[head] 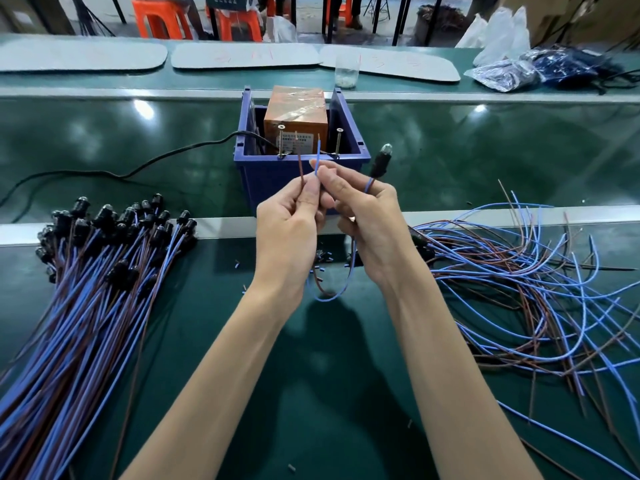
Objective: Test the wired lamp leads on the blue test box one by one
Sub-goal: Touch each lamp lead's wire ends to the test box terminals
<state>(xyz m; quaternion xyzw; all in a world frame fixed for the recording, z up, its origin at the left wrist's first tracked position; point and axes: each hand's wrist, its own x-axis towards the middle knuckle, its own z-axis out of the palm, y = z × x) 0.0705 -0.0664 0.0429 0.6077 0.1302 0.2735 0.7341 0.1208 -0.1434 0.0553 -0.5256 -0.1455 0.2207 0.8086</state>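
While both stripped tips stand short of the contacts, this lead is not yet tested. My left hand pinches the thin brown insulated wire. My right hand pinches the thin blue insulated wire. Slack loops below my wrists. The black-socketed lamp with its clear bulb sticks up at one o'clock from my right hand, apparently unlit.

Nine o'clock: a combed sheaf of blue-and-brown leads. Three o'clock: a loose tangle of the same leads. Which heap is tested I cannot tell; I judge many remain.

Twelve o'clock, just beyond the tips: the open-topped blue plastic test box, holding a taped orange block. Two upright steel screws stand at its near rim. A black power cable leaves toward nine.

The surface is a glossy dark-green bench with pale rails. Beyond it are a clear plastic cup, flat pale-grey boards and orange plastic stools.
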